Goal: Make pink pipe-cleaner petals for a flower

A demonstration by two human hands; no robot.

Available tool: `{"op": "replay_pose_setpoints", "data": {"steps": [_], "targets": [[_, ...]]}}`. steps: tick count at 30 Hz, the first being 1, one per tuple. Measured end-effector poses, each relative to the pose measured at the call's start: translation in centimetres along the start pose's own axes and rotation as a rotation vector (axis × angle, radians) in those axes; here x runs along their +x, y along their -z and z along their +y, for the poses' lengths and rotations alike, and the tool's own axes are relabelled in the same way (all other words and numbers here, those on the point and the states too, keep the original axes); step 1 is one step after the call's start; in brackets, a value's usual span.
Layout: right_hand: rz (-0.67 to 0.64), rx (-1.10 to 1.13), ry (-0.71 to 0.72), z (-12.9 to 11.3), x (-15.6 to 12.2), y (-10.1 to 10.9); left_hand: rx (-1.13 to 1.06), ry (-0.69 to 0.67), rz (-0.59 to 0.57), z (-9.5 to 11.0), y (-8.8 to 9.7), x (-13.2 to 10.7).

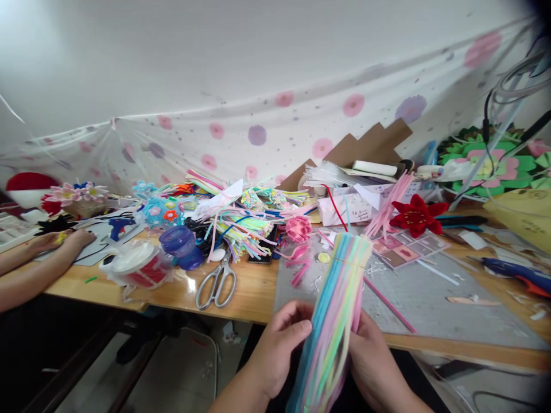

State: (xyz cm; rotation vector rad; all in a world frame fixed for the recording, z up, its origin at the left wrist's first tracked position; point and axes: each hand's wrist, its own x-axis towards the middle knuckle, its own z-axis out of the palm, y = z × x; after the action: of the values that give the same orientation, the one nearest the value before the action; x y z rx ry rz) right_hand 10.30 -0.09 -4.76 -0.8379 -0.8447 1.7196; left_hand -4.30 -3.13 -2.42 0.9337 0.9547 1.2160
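A thick bundle of pastel pipe cleaners (333, 298), blue, green, yellow and pink, slants from the table edge down toward me. My left hand (279, 347) pinches its left side with fingers curled. My right hand (374, 358) wraps the bundle's right side from behind. Both hands sit at the table's near edge, over a grey cutting mat (413, 292).
Scissors (217, 282) lie left of the mat, beside a blue lidded cup (181, 245) and a red-and-white tape roll (138, 265). A heap of coloured pipe cleaners (241, 221), a red flower (415, 215) and a blue glue gun (519, 274) crowd the table. Another person's hands (60, 240) rest at far left.
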Motion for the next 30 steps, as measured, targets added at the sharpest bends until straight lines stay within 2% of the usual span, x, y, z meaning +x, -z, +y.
{"op": "replay_pose_setpoints", "data": {"steps": [3,8,14,20,22,23,25,27,28,29,30], "targets": [[-0.018,0.025,-0.060,-0.2,0.0,0.2,0.103,0.013,-0.052,0.2,0.1,0.1],[0.031,-0.008,-0.053,0.5,-0.2,0.6,0.186,0.049,-0.126,0.5,-0.3,0.2],[0.034,-0.031,0.009,0.6,-0.7,0.5,0.211,0.071,0.012,0.2,-0.8,0.2],[-0.157,0.059,-0.006,-0.3,-0.8,0.7,0.297,0.000,0.175,0.4,-1.4,0.4],[-0.211,0.066,0.023,0.4,-0.9,0.8,0.327,-0.055,0.177,0.4,-1.4,0.5],[-0.219,0.037,0.032,1.0,-1.0,0.9,0.346,-0.087,0.143,0.5,-1.2,0.7],[-0.185,-0.074,-0.006,2.2,-1.2,1.0,0.438,-0.149,0.031,1.0,-0.2,1.3],[-0.102,-0.179,-0.089,3.0,-1.3,1.3,0.712,-0.232,0.009,2.1,1.8,2.4],[-0.056,-0.211,-0.121,2.9,-1.3,1.5,0.928,-0.291,0.081,2.9,3.1,3.1],[-0.012,-0.235,-0.134,2.5,-1.1,1.7,1.207,-0.365,0.241,3.7,4.6,4.0],[0.030,-0.255,-0.124,1.8,-0.8,1.8,1.301,-0.388,0.343,4.5,6.1,4.9]]}}
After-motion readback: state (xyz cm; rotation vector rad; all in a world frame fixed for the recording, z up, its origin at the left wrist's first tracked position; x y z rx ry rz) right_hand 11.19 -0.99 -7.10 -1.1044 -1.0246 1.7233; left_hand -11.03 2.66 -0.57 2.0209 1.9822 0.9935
